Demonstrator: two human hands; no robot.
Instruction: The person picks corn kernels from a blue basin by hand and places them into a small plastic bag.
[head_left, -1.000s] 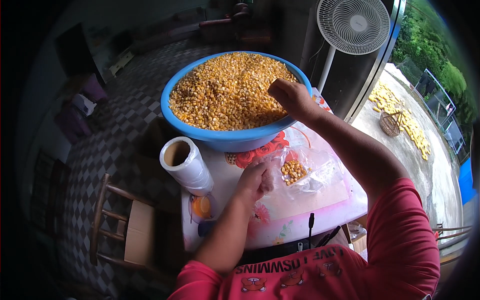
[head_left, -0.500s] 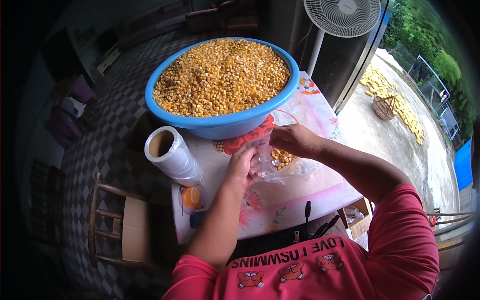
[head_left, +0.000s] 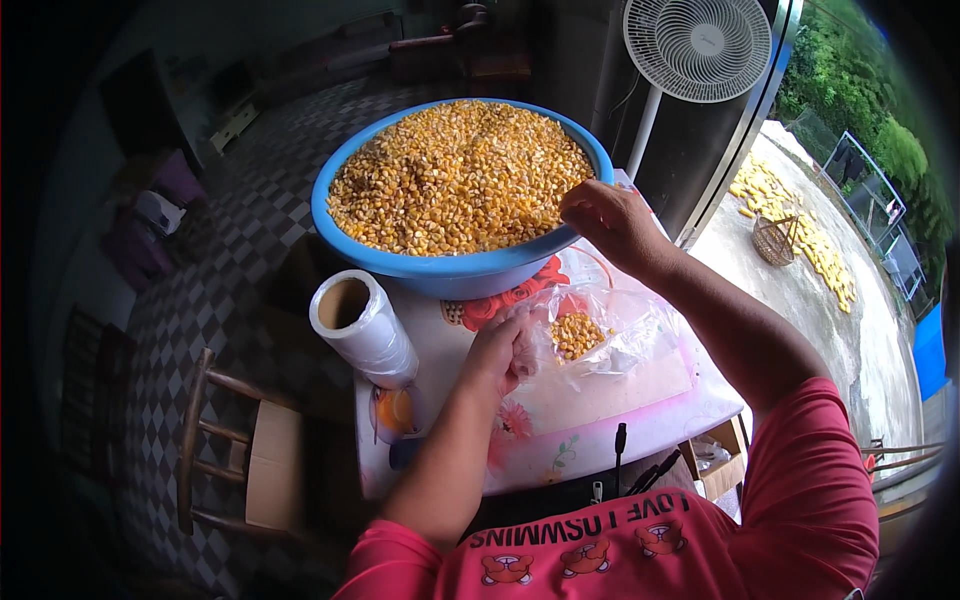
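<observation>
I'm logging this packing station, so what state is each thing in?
Blue basin: full of corn kernels.
Clear plastic bag: held open, a few kernels inside.
Left hand: gripping the bag's edge.
Right hand: at the basin's rim, fingers closed.
Plastic roll: lying on its side.
Fan: upright.

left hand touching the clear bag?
Touching. Head view: the left hand pinches the clear plastic bag at its open edge; corn kernels lie inside.

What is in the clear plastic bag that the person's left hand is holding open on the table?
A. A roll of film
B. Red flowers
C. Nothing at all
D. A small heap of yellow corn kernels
D: the clear plastic bag, held at its mouth by the left hand, shows a small heap of yellow corn kernels like those in the blue basin.
</observation>
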